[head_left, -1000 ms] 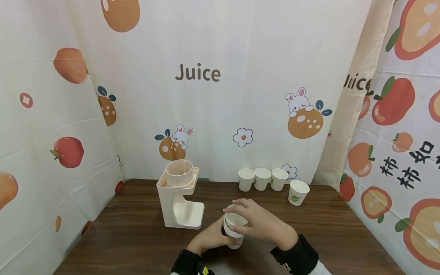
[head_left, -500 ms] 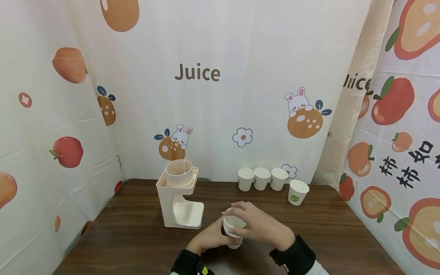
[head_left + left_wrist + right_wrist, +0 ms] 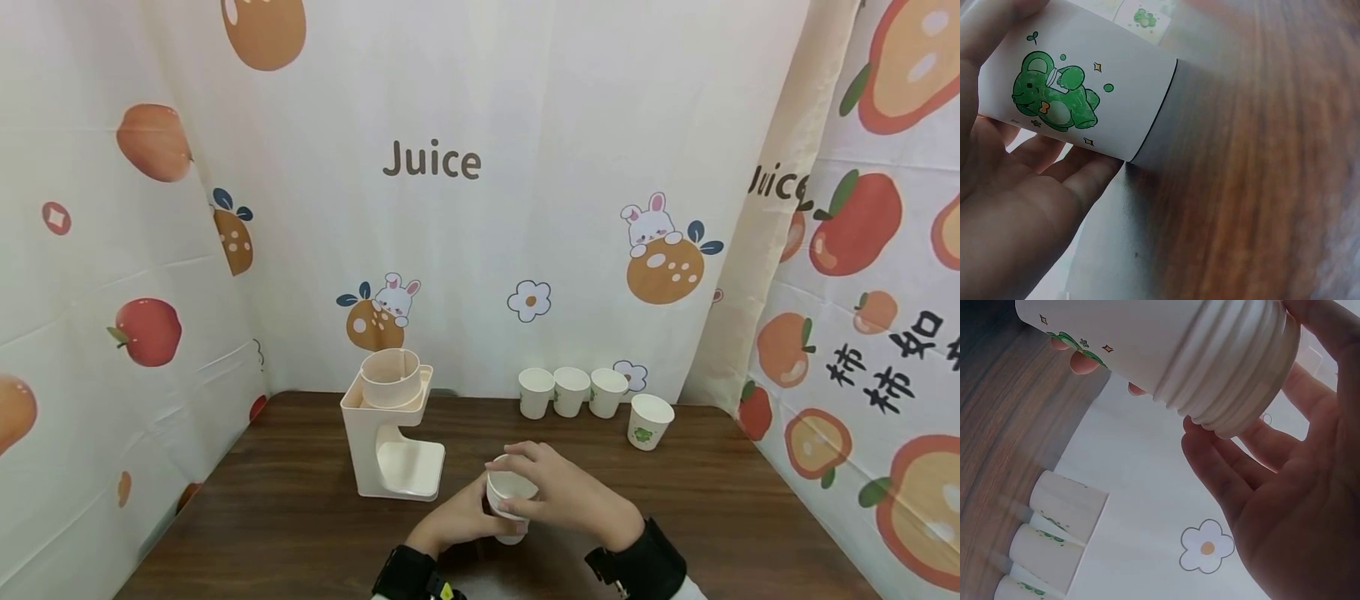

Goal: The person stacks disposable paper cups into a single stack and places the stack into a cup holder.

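Pale fabric hangings (image 3: 495,83), printed with fruit, rabbits and "Juice", enclosed the left, rear and right of a dark wood-grained surface (image 3: 262,517). Creases were noted.

Wide from above, close from each wrist

The head camera looks forward and down over the left hand (image 3: 461,521) and right hand (image 3: 558,487), well back, taking in the bench (image 3: 262,475) around them and the curtain (image 3: 480,75) beyond. Each wrist camera looks past its own hand from close by, with the scene turned sideways (the cup stack (image 3: 1160,350) slants across both). All three views share that stack; head and right wrist also share the cup row (image 3: 570,400) beyond the hands.
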The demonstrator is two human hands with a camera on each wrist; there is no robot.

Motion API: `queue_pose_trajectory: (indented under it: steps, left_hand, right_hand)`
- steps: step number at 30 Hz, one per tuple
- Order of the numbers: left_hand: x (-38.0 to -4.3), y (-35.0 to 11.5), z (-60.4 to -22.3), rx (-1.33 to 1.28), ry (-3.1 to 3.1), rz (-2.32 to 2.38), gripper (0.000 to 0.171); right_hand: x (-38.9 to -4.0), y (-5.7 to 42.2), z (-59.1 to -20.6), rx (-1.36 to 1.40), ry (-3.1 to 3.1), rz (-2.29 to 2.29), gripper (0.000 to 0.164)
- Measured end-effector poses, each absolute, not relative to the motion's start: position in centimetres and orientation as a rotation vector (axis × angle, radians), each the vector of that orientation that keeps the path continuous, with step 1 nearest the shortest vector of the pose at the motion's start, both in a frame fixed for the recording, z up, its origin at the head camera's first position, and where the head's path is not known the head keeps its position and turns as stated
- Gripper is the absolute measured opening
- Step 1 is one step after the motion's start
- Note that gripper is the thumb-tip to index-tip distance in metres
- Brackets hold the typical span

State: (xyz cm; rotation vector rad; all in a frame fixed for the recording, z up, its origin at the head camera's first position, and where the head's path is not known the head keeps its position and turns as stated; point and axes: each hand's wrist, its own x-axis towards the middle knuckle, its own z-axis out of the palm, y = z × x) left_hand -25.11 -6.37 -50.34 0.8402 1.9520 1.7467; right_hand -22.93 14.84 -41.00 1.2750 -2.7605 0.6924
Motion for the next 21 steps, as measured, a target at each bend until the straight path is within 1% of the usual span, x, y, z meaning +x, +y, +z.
queue_pose_trajectory:
  steps: [12,21]
  left_hand:
    - [-25.2,-6.2,-50.5,0.794,1.984,1.761,0.08]
    - [-25.3,-6.1,-50.7,0.817,1.958,1.769,0.083]
  right_hand:
    - [-22.6,15.9,-40.7,1.197,-2.756,0.627,0.05]
    - [-22.7,17.7,-40.7,1.153,-2.751,0.614,0.054]
